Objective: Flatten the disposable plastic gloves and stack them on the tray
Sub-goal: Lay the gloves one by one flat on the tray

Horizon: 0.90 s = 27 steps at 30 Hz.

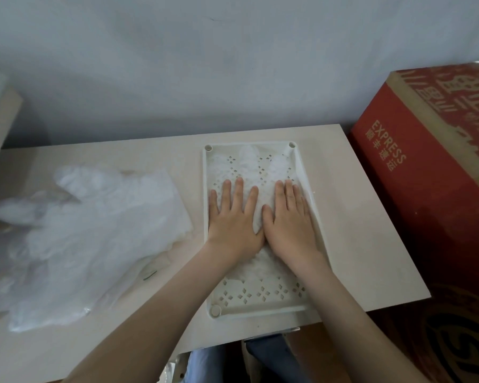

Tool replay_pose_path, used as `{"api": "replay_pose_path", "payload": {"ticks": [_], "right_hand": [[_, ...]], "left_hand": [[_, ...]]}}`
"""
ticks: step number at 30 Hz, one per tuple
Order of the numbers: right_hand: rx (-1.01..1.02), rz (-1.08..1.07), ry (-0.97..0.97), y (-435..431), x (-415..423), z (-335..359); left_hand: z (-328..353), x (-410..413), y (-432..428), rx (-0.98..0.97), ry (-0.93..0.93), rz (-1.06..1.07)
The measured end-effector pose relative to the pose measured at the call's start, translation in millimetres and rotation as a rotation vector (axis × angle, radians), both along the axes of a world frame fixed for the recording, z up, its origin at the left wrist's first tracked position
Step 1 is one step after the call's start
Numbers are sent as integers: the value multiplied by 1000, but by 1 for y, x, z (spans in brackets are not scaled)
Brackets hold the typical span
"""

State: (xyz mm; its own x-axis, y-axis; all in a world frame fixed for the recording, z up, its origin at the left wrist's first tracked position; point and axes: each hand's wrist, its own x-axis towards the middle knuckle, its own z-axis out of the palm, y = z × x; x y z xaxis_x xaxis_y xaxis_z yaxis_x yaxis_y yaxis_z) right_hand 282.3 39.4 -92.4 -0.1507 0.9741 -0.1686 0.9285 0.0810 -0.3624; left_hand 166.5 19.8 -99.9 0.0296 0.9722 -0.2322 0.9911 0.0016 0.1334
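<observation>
Pressing glove [248, 161] flat on tray [260, 313] — left hand [233, 225]; right hand [289, 225]

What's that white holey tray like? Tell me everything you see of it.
The tray looks like pale cream plastic: rectangular, low-rimmed, round sockets at three corners, flower-shaped cut-outs across its base. It lies flat on the table, a clear glove spread on it, pressed flat by the left hand and the right hand.
</observation>
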Motion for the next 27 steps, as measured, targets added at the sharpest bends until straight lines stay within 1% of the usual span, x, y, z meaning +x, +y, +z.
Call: {"api": "replay_pose_path", "payload": {"ticks": [4,8,10,11,12,16,18,20,21,23,27], "right_hand": [[-9,-20,65,0,0,9],[103,18,167,5,0,32],[141,65,183,5,-4,44],[141,86,194,3,-7,50],[132,103,207,0,-10,56],[75,189,261,-13,-25,75],[36,243,258,-17,-36,80],[-14,304,242,-21,-48,84],[-35,335,231,-23,-53,85],[-61,385,217,-27,-63,87],[-116,390,250,-30,-70,86]], "left_hand": [[10,-2,-1,62,-49,-20],[36,-14,-9,210,-105,-54],[48,-29,-15,344,-147,-8],[53,-40,-21,426,-154,50],[57,-53,-28,454,-156,127],[65,-104,-60,274,-124,449],[61,-122,-71,176,-72,515],[54,-132,-76,54,-32,514],[49,-135,-77,38,-38,509],[43,-140,-80,79,-54,495],[37,-145,-85,171,-88,538]]}}
